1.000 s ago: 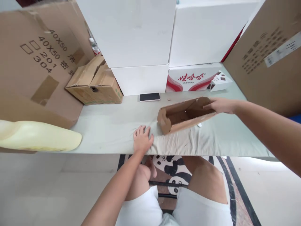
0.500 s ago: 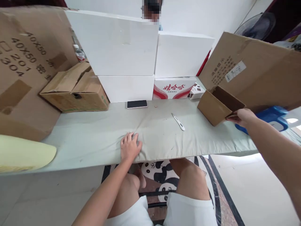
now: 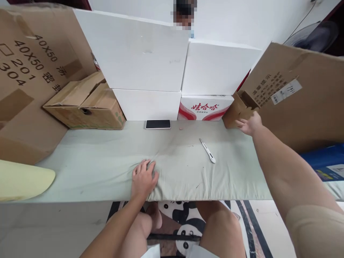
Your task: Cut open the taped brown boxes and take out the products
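My left hand (image 3: 143,178) lies on the pale green cloth (image 3: 172,161) near the front edge, fingers a little bent and apart, with nothing in it. Stretched far to the right, my right hand (image 3: 249,124) has its fingers extended in front of a small open brown cardboard box (image 3: 230,115). Whether the fingertips touch this box I cannot tell. The box stands against the large cardboard sheet, beside a white box with red lettering (image 3: 205,107). Between my hands lies a white utility knife (image 3: 207,151). Farther back is a phone (image 3: 158,124) with a dark screen.
White boxes (image 3: 150,53) form a wall at the back. Left are a closed carton (image 3: 88,105), a tall cardboard panel (image 3: 24,118) and a pale yellow roll (image 3: 25,181). A cardboard panel (image 3: 303,104) and a blue container (image 3: 325,159) stand right. A person (image 3: 184,16) is behind the boxes.
The small brown box has moved back and left against the white box with red lettering. My right hand has let go of its edge and opened. My left hand stays on the cloth.
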### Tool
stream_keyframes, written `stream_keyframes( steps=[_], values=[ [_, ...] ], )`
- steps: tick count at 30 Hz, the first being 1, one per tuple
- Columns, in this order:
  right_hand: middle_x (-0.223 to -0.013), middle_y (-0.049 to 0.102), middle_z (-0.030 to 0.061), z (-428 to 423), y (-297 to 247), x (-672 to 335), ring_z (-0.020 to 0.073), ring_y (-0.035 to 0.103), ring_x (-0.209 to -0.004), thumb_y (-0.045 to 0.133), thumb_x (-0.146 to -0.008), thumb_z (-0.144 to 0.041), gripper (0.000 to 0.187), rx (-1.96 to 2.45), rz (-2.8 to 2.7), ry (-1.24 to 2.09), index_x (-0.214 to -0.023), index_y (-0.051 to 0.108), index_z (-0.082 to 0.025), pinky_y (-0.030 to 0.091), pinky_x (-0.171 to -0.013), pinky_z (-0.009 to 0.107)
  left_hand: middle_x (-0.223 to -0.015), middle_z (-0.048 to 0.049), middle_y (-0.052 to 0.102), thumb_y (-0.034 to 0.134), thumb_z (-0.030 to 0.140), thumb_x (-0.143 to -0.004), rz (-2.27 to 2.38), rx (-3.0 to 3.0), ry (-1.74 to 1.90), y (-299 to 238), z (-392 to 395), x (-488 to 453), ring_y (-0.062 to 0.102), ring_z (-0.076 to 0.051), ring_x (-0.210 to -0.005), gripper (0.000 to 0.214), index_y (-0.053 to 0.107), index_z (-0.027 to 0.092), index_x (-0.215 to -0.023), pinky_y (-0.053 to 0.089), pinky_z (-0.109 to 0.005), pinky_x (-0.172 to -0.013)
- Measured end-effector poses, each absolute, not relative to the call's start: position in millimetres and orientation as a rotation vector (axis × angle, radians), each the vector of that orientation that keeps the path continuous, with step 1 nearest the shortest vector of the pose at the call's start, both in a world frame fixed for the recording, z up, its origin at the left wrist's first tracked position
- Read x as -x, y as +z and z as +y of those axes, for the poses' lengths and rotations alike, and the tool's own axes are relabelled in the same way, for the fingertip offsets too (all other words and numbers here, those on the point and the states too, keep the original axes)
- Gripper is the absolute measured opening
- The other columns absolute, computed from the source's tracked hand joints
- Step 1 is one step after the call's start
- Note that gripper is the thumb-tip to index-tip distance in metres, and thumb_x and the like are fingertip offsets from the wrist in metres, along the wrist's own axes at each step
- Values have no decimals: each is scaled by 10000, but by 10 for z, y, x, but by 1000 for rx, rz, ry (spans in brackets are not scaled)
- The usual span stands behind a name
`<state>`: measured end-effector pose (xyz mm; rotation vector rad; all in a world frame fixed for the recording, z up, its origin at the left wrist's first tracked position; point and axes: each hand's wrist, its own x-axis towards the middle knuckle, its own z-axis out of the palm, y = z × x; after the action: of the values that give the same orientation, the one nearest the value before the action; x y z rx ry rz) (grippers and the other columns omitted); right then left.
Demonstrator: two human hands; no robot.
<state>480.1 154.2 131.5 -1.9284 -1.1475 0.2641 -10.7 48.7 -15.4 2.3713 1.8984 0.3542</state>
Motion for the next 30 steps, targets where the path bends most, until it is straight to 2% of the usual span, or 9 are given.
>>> stream_keyframes(
  steps=[5, 8, 12, 16, 18, 21, 23, 27, 30],
  values=[
    [-1195, 717, 166, 1315, 704, -3958, 240, 697, -1125, 268, -1036, -412, 496, 1865, -1112, 507, -1360, 550, -162, 493, -1047, 427, -1423, -148, 631, 511, 265, -926, 1884, -2378, 349, -170, 474, 82, 531, -362, -1375, 425, 681, 216, -1313, 432, -542, -1109],
    [-1286, 695, 140, 764, 245, -3136, 278, 638, -1237, 454, -961, -431, 413, 1732, -1407, 543, -1265, 611, -199, 469, -1093, 453, -1410, -143, 634, 544, 268, -915, 1868, -2361, 353, -128, 429, 60, 532, -360, -1371, 417, 676, 228, -1309, 427, -542, -1118],
    [-1331, 659, 157, 229, -213, -2246, 306, 631, -1209, 439, -982, -396, 443, 1584, -1873, 336, -1355, 587, -207, 513, -1014, 470, -1412, -137, 624, 568, 268, -912, 1824, -2321, 370, -105, 375, 63, 515, -358, -1383, 405, 660, 224, -1304, 421, -551, -1129],
    [-1343, 656, 168, 149, -406, -1890, 345, 579, -1275, 445, -982, -328, 411, 1617, -2113, 125, -1307, 638, -166, 445, -1084, 525, -1386, -119, 635, 588, 225, -895, 1771, -2257, 523, -192, 284, 98, 512, -325, -1391, 349, 663, 229, -1236, 404, -526, -1162],
    [-1353, 656, 151, 155, -425, -1870, 343, 563, -1293, 466, -977, -316, 393, 1658, -2162, 56, -1281, 660, -161, 427, -1095, 517, -1296, -103, 668, 614, 196, -867, 1737, -2159, 661, -208, 309, 176, 588, -286, -1297, 306, 672, 233, -1165, 448, -478, -1132],
    [-1345, 662, 133, 147, -407, -1885, 325, 564, -1280, 483, -968, -300, 381, 1695, -2165, 0, -1270, 669, -161, 422, -1089, 486, -1123, -89, 676, 649, 190, -828, 1777, -1998, 832, -46, 643, 463, 665, -242, -1108, 253, 666, 220, -1078, 526, -404, -1028],
    [-1341, 663, 130, 138, -389, -1882, 318, 563, -1277, 484, -965, -290, 374, 1696, -2169, -24, -1264, 670, -160, 410, -1092, 472, -1110, -118, 638, 652, 240, -839, 1902, -1950, 912, 218, 1087, 748, 638, -269, -1141, 247, 647, 195, -1082, 497, -434, -1067],
    [-1329, 666, 129, 146, -372, -1860, 303, 565, -1269, 483, -966, -275, 352, 1681, -2166, -47, -1240, 672, -163, 390, -1095, 449, -1418, -190, 464, 704, 371, -828, 2213, -1861, 1079, 863, 2123, 1231, 438, -341, -1417, 491, 576, 189, -1266, 328, -506, -1214],
    [-1325, 667, 126, 163, -374, -1857, 300, 567, -1267, 491, -962, -274, 332, 1686, -2152, -36, -1217, 675, -168, 382, -1099, 450, -1540, -221, 366, 770, 531, -755, 2508, -1738, 896, 1145, 2607, 1318, 302, -425, -1507, 772, 498, 228, -1411, 268, -602, -1219]
  ],
)
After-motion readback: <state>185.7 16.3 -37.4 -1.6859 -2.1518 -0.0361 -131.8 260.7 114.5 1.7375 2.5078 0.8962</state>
